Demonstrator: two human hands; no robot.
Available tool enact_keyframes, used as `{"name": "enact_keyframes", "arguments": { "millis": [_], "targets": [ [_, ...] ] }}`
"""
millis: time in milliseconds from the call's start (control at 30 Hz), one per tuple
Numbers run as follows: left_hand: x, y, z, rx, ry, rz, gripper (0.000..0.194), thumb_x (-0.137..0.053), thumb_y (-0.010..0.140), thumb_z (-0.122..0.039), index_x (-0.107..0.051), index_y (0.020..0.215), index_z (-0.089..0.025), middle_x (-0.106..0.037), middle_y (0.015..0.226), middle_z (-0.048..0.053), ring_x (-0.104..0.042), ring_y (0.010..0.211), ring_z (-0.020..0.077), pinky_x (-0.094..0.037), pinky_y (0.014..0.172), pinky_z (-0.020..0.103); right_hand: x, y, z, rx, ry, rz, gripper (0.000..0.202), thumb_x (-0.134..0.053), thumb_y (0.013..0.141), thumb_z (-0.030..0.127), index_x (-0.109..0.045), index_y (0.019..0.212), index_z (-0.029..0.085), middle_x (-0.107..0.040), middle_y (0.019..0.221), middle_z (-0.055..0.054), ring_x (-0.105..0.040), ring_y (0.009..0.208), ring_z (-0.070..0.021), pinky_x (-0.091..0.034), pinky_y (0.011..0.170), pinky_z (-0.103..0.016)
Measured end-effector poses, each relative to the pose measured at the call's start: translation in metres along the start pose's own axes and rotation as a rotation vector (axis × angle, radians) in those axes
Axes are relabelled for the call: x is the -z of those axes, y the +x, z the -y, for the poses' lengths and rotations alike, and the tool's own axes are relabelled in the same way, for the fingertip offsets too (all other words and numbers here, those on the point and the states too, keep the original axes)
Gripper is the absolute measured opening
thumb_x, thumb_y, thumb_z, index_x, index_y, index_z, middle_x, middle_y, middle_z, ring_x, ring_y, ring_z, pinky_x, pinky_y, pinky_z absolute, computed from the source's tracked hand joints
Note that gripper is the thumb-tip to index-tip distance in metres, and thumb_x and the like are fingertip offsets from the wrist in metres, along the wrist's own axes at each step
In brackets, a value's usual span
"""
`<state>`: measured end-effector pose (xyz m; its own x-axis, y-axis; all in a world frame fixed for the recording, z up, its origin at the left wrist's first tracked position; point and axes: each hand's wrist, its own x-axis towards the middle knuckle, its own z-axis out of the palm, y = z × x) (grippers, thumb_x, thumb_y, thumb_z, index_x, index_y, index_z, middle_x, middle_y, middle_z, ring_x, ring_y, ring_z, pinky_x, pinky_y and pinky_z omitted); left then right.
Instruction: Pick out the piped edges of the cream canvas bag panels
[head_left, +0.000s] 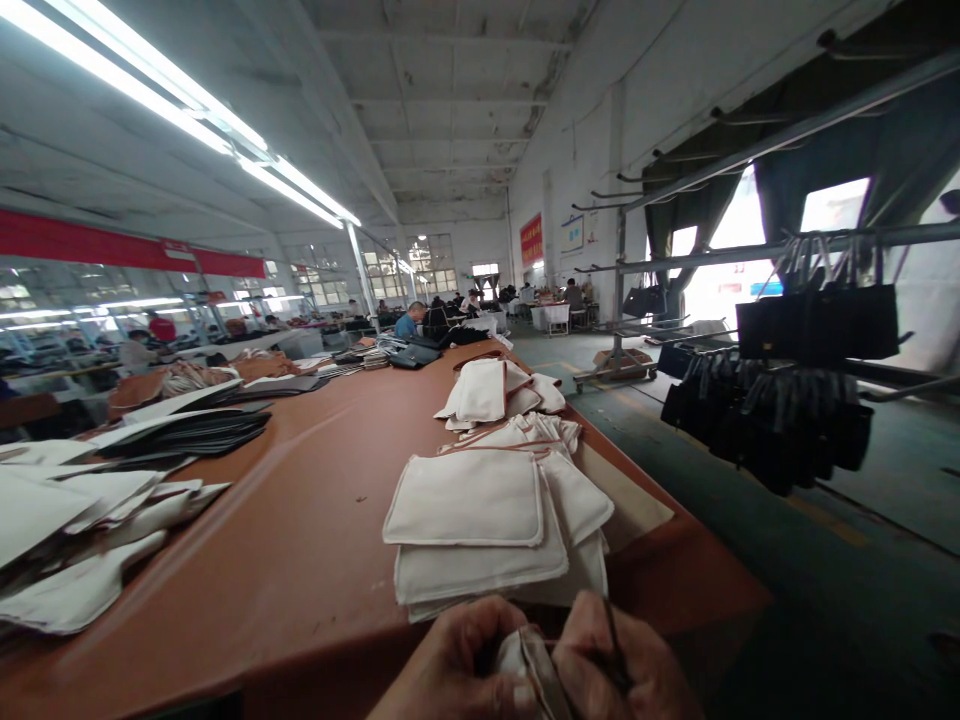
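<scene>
At the bottom edge, my left hand [459,662] is closed around a small cream fabric piece [534,665] with a brown inner edge. My right hand [626,662] is closed beside it, with its fingertips close to the piece. A thin dark strip-like thing [615,640] sticks up between the right fingers; its kind cannot be made out. Just beyond both hands lies a stack of flat cream fabric pouches [465,500] with stitched edges, and thin brown cords [487,449] show behind its top. Farther back is a second pile of cream pouches [481,390].
The table has a brown cover [300,520]. On its left lie cream panels [97,500] and a stack of dark sheets [191,435]. Black bags [817,320] hang from a metal rack [619,290] at the right. A person in blue [409,320] sits beyond the table.
</scene>
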<state>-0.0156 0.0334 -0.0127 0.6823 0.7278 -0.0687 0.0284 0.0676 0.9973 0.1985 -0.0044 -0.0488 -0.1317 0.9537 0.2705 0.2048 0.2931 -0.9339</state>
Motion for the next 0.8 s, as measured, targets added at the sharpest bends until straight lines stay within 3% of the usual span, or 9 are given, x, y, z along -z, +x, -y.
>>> {"name": "enact_keyframes", "arguments": {
  "millis": [100,167,267,367,500,600,733,800],
  "targets": [
    [-0.003,-0.005,-0.012,0.050,-0.108,0.064,0.039,-0.086,0.073,-0.040,-0.062,0.090,-0.014,-0.055,0.075,0.000,-0.039,0.063,0.0086,-0.028,0.057,0.020,0.007,0.014,0.010,0.004,0.190,0.045,0.030,-0.058,0.089,0.046,-0.065,0.103,0.021,-0.066,0.095,-0.006,-0.061,0.083,-0.0210,-0.050,0.078,-0.030],
    [-0.009,-0.007,-0.019,0.044,-0.147,0.071,0.037,-0.088,0.072,-0.037,-0.062,0.085,-0.014,-0.056,0.076,0.000,-0.041,0.065,0.0089,-0.029,0.059,0.020,0.010,0.024,0.017,-0.036,0.330,0.216,0.032,-0.062,0.085,0.036,-0.064,0.111,0.019,-0.066,0.103,-0.006,-0.061,0.092,-0.0210,-0.049,0.084,-0.030],
    [-0.015,-0.009,-0.021,0.029,-0.168,0.011,0.038,-0.089,0.069,-0.037,-0.060,0.079,-0.015,-0.056,0.074,-0.001,-0.040,0.063,0.0083,-0.028,0.058,0.020,0.014,0.034,0.025,-0.127,0.430,0.477,0.026,-0.067,0.078,0.025,-0.064,0.101,0.015,-0.063,0.086,-0.002,-0.055,0.076,-0.0147,-0.045,0.071,-0.023],
    [-0.015,-0.011,-0.016,0.061,-0.175,-0.035,0.039,-0.088,0.071,-0.040,-0.060,0.082,-0.016,-0.056,0.074,-0.001,-0.039,0.062,0.0083,-0.026,0.056,0.020,0.021,0.040,0.027,-0.159,0.320,0.580,0.021,-0.070,0.075,0.024,-0.061,0.092,0.015,-0.053,0.073,0.004,-0.044,0.063,-0.0101,-0.036,0.056,-0.019],
    [-0.010,-0.006,-0.012,0.065,-0.156,-0.005,0.039,-0.086,0.072,-0.044,-0.063,0.084,-0.014,-0.054,0.074,-0.002,-0.037,0.062,0.0076,-0.027,0.056,0.020,0.027,0.046,0.027,-0.151,0.181,0.614,0.011,-0.064,0.081,0.023,-0.057,0.087,0.016,-0.050,0.071,0.004,-0.041,0.062,-0.0101,-0.034,0.054,-0.019],
    [-0.006,0.002,-0.010,0.087,-0.150,0.017,0.040,-0.084,0.074,-0.045,-0.063,0.084,-0.012,-0.055,0.073,-0.001,-0.039,0.062,0.0076,-0.026,0.057,0.020,0.028,0.048,0.030,0.006,0.005,0.563,0.003,-0.055,0.084,0.019,-0.056,0.086,0.017,-0.053,0.075,0.002,-0.045,0.067,-0.0123,-0.038,0.060,-0.021],
    [-0.004,0.009,-0.006,0.109,-0.148,0.012,0.042,-0.080,0.076,-0.050,-0.064,0.082,-0.011,-0.061,0.076,0.003,-0.042,0.061,0.0088,-0.026,0.058,0.022,0.027,0.048,0.031,0.297,-0.263,0.495,0.008,-0.047,0.086,0.020,-0.055,0.084,0.017,-0.058,0.084,-0.006,-0.052,0.074,-0.0176,-0.043,0.071,-0.029],
    [-0.005,0.011,-0.006,0.144,-0.147,-0.034,0.044,-0.082,0.072,-0.051,-0.062,0.075,-0.012,-0.058,0.069,0.002,-0.039,0.058,0.0083,-0.025,0.055,0.022,0.027,0.047,0.030,0.276,-0.236,0.484,0.007,-0.048,0.085,0.020,-0.054,0.083,0.017,-0.058,0.081,-0.005,-0.052,0.072,-0.0170,-0.042,0.070,-0.028]
  ]
}}
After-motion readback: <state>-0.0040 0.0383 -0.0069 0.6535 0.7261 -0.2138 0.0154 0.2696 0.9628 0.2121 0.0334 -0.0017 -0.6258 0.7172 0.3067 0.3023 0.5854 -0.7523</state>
